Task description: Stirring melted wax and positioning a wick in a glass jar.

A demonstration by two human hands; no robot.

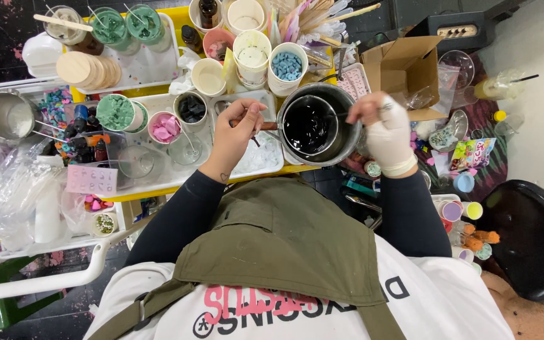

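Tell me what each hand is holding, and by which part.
The left hand grips the pot by its wooden handle. The gloved right hand holds a thin stirrer at its upper end, its tip in the pot's dark liquid.

The saucepan point(319, 126) was brushed metal with a wooden handle point(266, 126), and the black liquid inside shone glossy. The right hand point(388, 132) wore a smooth, matt white rubber glove; the left hand point(234, 135) was bare. The apron point(284, 239) was matt olive cloth. The box point(404, 66) was plain brown cardboard, and the tray point(165, 173) was smooth white plastic.
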